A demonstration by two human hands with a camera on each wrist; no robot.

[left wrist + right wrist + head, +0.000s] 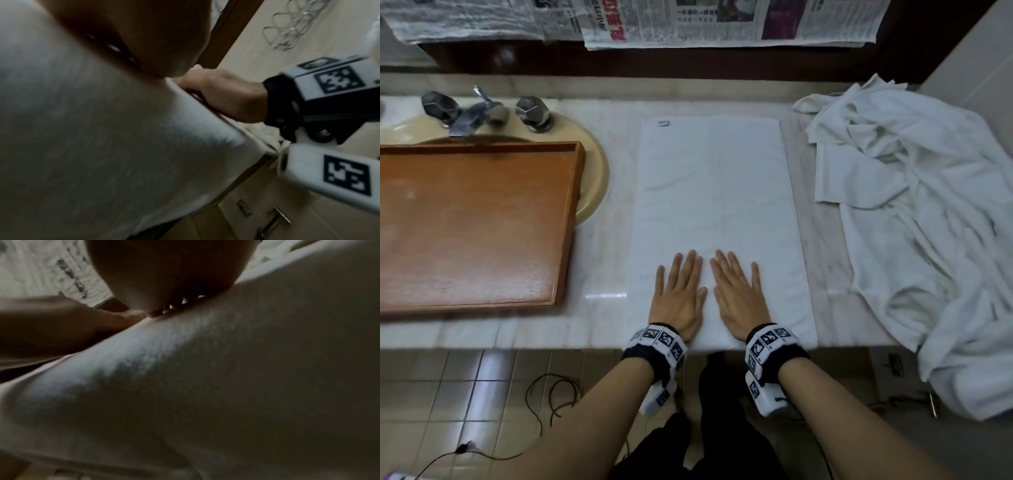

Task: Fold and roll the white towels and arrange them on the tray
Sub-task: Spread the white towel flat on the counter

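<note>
Head view: a folded white towel (714,212) lies flat and lengthwise on the marble counter (599,308), its near end at the counter's front edge and a small tag at its far left corner. Left hand (678,294) and right hand (739,294) rest palm-down, side by side and nearly touching, on the near end of the towel; fingers of both are straight and slightly spread, pressing the cloth and grasping nothing. A wooden tray (566,222) sits to the left, partly over the sink basin (595,181), apart from the towel, with nothing on its visible surface. A heap of unfolded white towels (928,222) lies to the right, draping over the counter's front edge. Faucet (479,113) stands behind the tray. Newspaper sheets (688,24) hang above the counter. Both wrist views show blurred towel surface under each palm.
</note>
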